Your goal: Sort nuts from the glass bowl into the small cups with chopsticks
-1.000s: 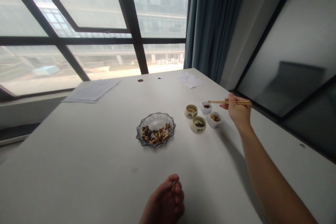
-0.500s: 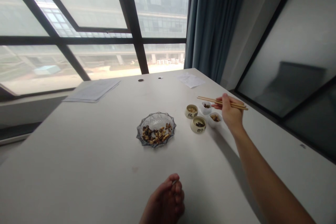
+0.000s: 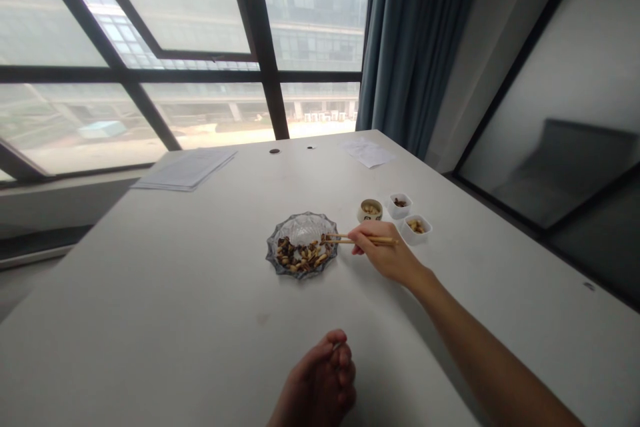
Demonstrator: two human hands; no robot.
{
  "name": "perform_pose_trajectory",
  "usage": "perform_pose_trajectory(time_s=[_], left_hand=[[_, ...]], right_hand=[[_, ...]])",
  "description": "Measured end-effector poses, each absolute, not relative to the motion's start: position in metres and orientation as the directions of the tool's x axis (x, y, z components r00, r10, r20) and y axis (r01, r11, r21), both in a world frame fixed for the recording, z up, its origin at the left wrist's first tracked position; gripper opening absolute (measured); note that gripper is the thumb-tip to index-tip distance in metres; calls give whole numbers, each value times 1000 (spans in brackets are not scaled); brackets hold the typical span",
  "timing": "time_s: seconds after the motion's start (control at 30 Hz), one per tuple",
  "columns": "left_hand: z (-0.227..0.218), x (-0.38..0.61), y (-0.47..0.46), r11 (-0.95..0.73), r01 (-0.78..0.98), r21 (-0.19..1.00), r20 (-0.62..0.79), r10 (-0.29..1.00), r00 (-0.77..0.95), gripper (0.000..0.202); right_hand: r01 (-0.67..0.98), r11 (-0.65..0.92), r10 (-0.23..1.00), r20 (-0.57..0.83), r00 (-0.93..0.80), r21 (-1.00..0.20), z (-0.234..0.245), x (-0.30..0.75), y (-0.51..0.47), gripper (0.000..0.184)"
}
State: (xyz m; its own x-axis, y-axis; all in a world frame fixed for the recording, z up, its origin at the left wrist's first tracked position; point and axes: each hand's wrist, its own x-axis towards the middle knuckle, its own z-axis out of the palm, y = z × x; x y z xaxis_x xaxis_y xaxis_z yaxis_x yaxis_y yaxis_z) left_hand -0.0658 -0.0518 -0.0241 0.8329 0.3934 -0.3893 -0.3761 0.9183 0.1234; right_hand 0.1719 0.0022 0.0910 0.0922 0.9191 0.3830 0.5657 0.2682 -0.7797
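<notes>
My right hand (image 3: 377, 253) is closed round a pair of wooden chopsticks (image 3: 377, 239), which point left. Their tips are at the right inner side of a scalloped glass bowl (image 3: 273, 260), by a dark piece. In the bowl lies a mix of dark and pale seeds or nuts (image 3: 303, 259). Beyond the hand stand a beige ceramic cup (image 3: 370, 211) and two white plastic cups, one with dark pieces (image 3: 400, 203) and one with pale pieces (image 3: 416, 226). The second ceramic cup is hidden by my hand. My left hand (image 3: 320, 380) rests near the front, fingers curled, nothing visible in them.
Stacked papers (image 3: 185, 170) lie at the far left of the white table (image 3: 200, 293), and a crumpled sheet (image 3: 369, 152) at the far right. Two round dark spots (image 3: 275, 151) show near the back edge. Windows and a blue curtain (image 3: 415, 47) stand behind.
My right hand has moved left and nearer with the chopsticks, from over the small cups to the glass bowl. It now covers the nearer ceramic cup. My left hand stays put.
</notes>
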Motion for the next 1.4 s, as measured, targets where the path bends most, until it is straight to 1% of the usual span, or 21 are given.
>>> perform_pose_trajectory(time_s=[0.13,0.23,0.33,0.43,0.53,0.7,0.83,1.0,1.23,1.4], left_hand=[[-24,-66,-52,921,-369,125,-397,388,832,24],[-24,-66,-52,916,-377,134,-402,398,825,24],[-23,-65,-53,919,-375,125,-407,392,825,26],[-22,-66,-54,921,-369,122,-403,386,830,26],[-22,-66,-54,920,-372,121,-400,389,830,25],[-22,-65,-54,915,-382,133,-399,402,824,25],[-19,-64,-55,915,-379,139,-407,401,821,24],[-18,-64,-54,913,-382,144,-411,407,816,22],[-21,-64,-54,913,-383,142,-414,406,815,23],[-20,-64,-53,917,-377,131,-420,396,817,26]], right_hand=[[588,242,935,347,71,-772,90,168,6,33],[599,236,939,338,61,-765,86,165,10,36],[612,241,938,342,52,-753,82,162,12,41],[614,252,934,355,49,-748,80,161,13,41],[609,255,928,367,64,-751,79,160,12,42],[598,235,920,375,118,-766,78,159,12,49],[581,246,920,376,113,-776,72,158,13,52],[567,248,892,414,183,-785,66,156,15,52],[561,237,857,443,265,-793,72,156,11,48],[541,249,891,409,197,-804,67,155,14,45]])
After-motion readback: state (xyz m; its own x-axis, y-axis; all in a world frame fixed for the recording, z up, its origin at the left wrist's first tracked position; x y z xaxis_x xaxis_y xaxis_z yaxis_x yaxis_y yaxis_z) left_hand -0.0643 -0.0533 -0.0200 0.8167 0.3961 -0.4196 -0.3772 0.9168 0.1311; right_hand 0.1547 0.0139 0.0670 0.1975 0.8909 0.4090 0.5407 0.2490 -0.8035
